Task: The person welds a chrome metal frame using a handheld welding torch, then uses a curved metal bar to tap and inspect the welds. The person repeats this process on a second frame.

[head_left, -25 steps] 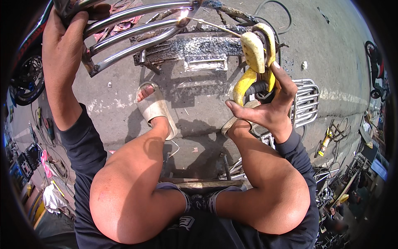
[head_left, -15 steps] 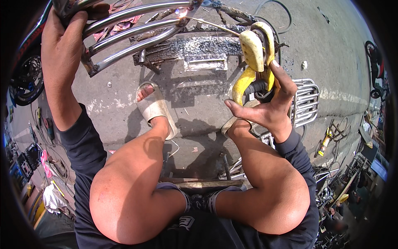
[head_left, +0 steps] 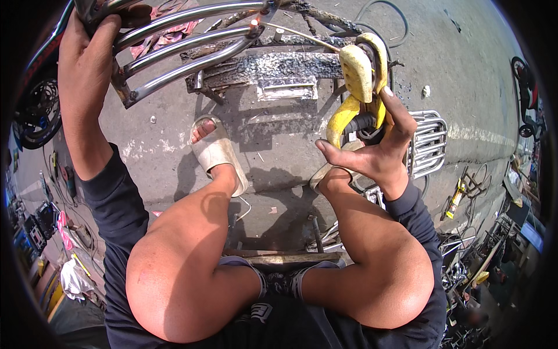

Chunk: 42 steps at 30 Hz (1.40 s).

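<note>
My left hand (head_left: 87,72) is closed around the left end of a shiny bent-tube metal frame (head_left: 186,51). Several curved bars run from there toward a cross piece at the right. On that joint a small orange spot (head_left: 254,23) glows. In my right hand (head_left: 381,145) is a yellow electrode holder (head_left: 356,72), with thumb and fingers around its lower handle. A thin welding rod (head_left: 305,37) sticks out from its jaws to the upper left, its tip close beside the glowing spot; whether they touch I cannot tell.
Below the frame stands a spatter-crusted metal stand (head_left: 273,65). A rack of shiny tubes (head_left: 429,142) lies right of my right hand. Cable (head_left: 407,23) loops at the top right. My sandalled feet (head_left: 215,151) flank the middle. Motorbike parts (head_left: 39,113) and tools crowd the sides.
The bright welding flash at the joint has died down to a small orange glow. The electrode holder and rod have shifted slightly right and down. My left hand stays on the frame.
</note>
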Tool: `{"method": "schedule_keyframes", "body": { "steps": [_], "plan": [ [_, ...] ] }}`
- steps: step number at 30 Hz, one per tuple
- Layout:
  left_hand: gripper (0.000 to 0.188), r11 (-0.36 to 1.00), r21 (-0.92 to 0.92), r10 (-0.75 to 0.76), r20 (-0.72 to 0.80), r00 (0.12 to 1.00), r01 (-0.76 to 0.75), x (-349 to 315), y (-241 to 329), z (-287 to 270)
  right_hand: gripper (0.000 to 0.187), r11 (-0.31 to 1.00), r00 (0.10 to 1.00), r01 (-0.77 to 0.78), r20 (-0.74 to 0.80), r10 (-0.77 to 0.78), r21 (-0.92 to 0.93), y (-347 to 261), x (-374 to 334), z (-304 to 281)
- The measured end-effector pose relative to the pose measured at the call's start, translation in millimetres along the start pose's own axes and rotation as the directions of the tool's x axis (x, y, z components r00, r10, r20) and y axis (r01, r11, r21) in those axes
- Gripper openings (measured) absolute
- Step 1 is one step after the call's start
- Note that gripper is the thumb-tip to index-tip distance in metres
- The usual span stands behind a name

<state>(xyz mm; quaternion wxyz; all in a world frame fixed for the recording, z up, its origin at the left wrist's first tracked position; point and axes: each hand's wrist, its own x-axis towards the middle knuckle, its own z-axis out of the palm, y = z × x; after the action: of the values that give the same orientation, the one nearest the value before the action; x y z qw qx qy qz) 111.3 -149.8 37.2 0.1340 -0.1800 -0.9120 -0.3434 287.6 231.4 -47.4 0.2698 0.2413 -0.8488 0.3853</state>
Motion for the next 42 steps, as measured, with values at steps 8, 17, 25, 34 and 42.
{"method": "schedule_keyframes", "body": {
  "steps": [8, 17, 25, 34, 42],
  "plan": [
    [0.032, 0.999, 0.009, -0.046, -0.056, 0.997, 0.047, 0, 6, 4, 0.111, 0.999, 1.0, -0.004, 0.014, 0.003, 0.049, 1, 0, 2],
    [0.031, 0.984, -0.145, -0.101, 0.036, 0.994, 0.105, 3, -1, 2, 0.112, 1.0, 1.0, 0.001, 0.014, -0.001, -0.003, 2, -1, 3],
    [0.032, 0.998, -0.019, -0.063, -0.001, 0.998, 0.063, 2, -2, 2, 0.117, 0.999, 0.999, 0.003, -0.051, -0.002, 0.038, 8, -6, 8],
    [0.031, 0.981, -0.185, -0.044, 0.097, 0.994, 0.062, 12, -5, 1, 0.116, 1.0, 0.999, -0.011, -0.032, 0.01, -0.027, 7, -8, 5],
    [0.031, 0.978, -0.192, -0.071, 0.068, 0.995, 0.083, 14, -7, 3, 0.115, 0.998, 0.998, -0.064, -0.003, 0.064, -0.016, 4, -6, 6]
  ]
}}
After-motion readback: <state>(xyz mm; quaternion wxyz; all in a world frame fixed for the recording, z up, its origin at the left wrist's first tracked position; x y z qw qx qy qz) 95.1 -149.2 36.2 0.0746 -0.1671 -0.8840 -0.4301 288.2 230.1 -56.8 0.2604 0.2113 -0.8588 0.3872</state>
